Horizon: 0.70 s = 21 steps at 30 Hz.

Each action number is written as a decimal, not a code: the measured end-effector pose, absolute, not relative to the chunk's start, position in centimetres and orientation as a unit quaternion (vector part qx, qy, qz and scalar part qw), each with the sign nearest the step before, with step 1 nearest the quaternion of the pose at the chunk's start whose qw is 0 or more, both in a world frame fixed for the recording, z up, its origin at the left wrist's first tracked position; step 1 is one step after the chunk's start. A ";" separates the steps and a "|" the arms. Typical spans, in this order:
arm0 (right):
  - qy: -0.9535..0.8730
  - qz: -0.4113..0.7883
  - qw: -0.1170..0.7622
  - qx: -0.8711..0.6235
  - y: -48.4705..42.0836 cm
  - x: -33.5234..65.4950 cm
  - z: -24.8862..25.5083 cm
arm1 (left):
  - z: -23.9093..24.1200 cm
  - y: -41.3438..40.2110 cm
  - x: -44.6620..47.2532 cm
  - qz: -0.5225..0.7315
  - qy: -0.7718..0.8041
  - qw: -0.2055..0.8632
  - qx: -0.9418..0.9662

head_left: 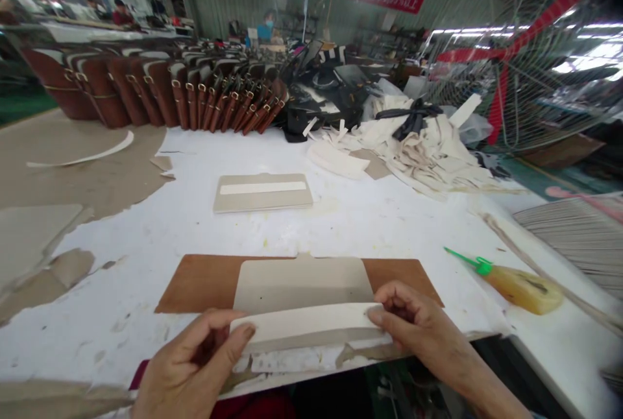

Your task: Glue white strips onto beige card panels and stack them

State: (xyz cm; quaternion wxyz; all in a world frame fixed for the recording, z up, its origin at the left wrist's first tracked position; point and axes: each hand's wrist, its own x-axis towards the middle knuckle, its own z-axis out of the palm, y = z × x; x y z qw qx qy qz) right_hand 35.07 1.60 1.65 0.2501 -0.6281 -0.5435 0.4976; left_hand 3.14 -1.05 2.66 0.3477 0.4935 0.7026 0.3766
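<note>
My left hand (195,354) pinches the left end of a white strip (311,323) between thumb and fingers. At the strip's right end, my right hand (409,318) grips it the same way. The strip is stretched level over the near part of a beige panel (302,283), which has a small tab on its far edge. Beneath that panel lies a brown leather piece (202,283), showing on both sides. Whether the strip touches the panel, I cannot tell. Farther off lies a small stack of beige panels (263,203) with a white strip (263,188) on top.
Brown bags with buckles (209,95) stand in rows at the back left. A yellow glue bottle (525,288) with a green nozzle lies at right. Cream fabric scraps (433,150) are heaped at the back right, near a caged fan (506,56). Brown paper (73,172) covers the left.
</note>
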 end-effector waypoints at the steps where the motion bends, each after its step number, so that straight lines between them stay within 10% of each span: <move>1: -0.547 0.476 0.253 -0.640 2.0 34.9 1.6 | 2.7 -0.7 3.2 0.364 0.715 0.333 0.496; 21: -0.586 0.283 0.262 -0.713 3.9 33.2 1.0 | 2.1 1.0 3.1 0.334 0.739 0.275 0.517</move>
